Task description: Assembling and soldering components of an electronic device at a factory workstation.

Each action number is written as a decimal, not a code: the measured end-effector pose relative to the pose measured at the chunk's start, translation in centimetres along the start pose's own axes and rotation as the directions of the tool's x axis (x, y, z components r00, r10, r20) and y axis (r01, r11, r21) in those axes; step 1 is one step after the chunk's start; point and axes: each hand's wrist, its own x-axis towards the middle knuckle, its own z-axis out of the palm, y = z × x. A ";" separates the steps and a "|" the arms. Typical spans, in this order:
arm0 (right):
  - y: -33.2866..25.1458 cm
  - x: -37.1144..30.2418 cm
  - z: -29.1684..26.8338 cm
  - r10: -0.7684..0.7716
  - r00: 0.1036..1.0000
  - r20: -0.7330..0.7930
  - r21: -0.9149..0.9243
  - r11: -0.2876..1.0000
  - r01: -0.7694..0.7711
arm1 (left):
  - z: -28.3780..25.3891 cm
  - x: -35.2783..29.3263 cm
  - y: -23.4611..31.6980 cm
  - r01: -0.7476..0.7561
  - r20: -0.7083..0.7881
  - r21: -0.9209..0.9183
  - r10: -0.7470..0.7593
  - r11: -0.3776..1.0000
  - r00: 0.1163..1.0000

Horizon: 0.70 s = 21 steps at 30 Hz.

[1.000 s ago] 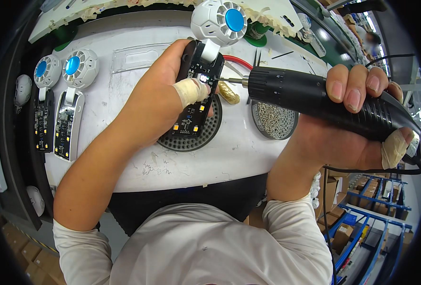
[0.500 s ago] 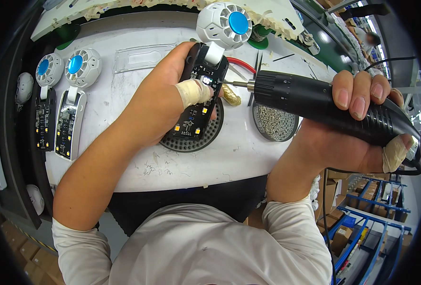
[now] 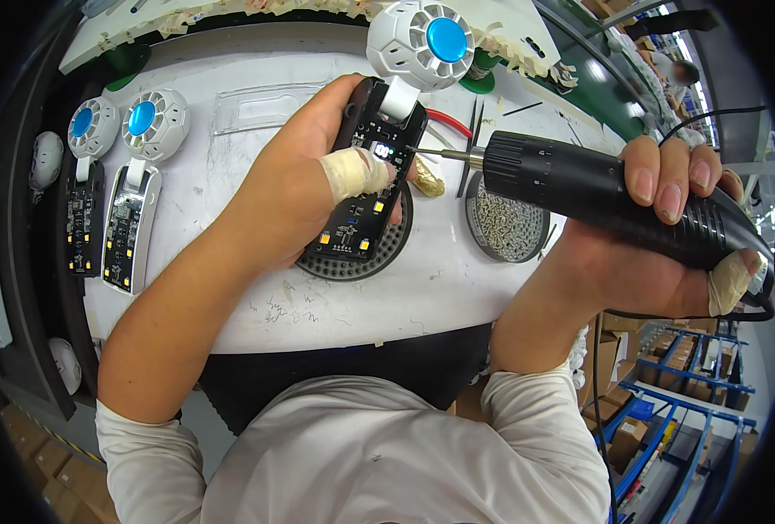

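Observation:
My left hand (image 3: 318, 170), its thumb wrapped in tape, is closed around a device with a black circuit board (image 3: 373, 188) and a round white head (image 3: 420, 45) with a blue centre. Several small lights shine on the board. My right hand (image 3: 667, 210), also taped at the thumb, grips a black electric screwdriver (image 3: 571, 179). Its thin bit points left, the tip at the board's right edge; whether it touches a screw I cannot tell. Beneath the device lies a round grey dish with a dotted surface (image 3: 352, 269), partly hidden.
Two similar devices (image 3: 130, 218) lie at the left. Right of centre is a round dish of small screws (image 3: 505, 218). Behind the device are red-handled pliers (image 3: 447, 120) and a clear plastic template (image 3: 261, 109). A cable hangs from the screwdriver's rear. Blue shelving (image 3: 693, 384) stands at lower right.
The screwdriver has shifted slightly to the right with my right hand. The device in my left hand has moved a little right and its head slightly upward.

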 end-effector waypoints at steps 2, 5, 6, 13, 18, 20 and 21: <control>0.0 0.0 0.1 0.002 1.000 -0.001 -0.005 1.000 -0.002 | 0.1 0.0 0.0 -0.001 -0.002 0.001 0.001 1.000 1.000; 0.0 0.1 0.2 0.005 1.000 -0.003 -0.013 1.000 -0.005 | 0.2 -0.1 0.1 -0.003 -0.005 0.006 0.003 1.000 1.000; 0.0 0.0 0.2 0.004 1.000 -0.007 -0.015 1.000 -0.004 | 0.2 -0.1 0.1 -0.003 -0.009 0.012 0.003 1.000 1.000; 0.1 -0.2 0.2 0.023 0.998 0.062 -0.057 0.998 -0.020 | 0.2 0.0 -0.2 -0.016 -0.056 0.063 0.019 0.998 0.998; 0.7 -1.0 1.6 0.002 0.988 0.152 -0.051 0.999 0.006 | 0.0 0.0 -0.5 -0.038 -0.078 0.087 0.045 0.995 0.996; 0.7 -1.2 1.7 -0.015 0.986 0.167 -0.080 0.996 0.029 | 0.0 0.1 -0.6 -0.038 -0.080 0.104 0.046 0.994 0.996; 0.8 -1.2 1.7 -0.015 0.986 0.166 -0.082 0.996 0.029 | 0.0 0.2 -0.6 -0.037 -0.078 0.103 0.046 0.994 0.996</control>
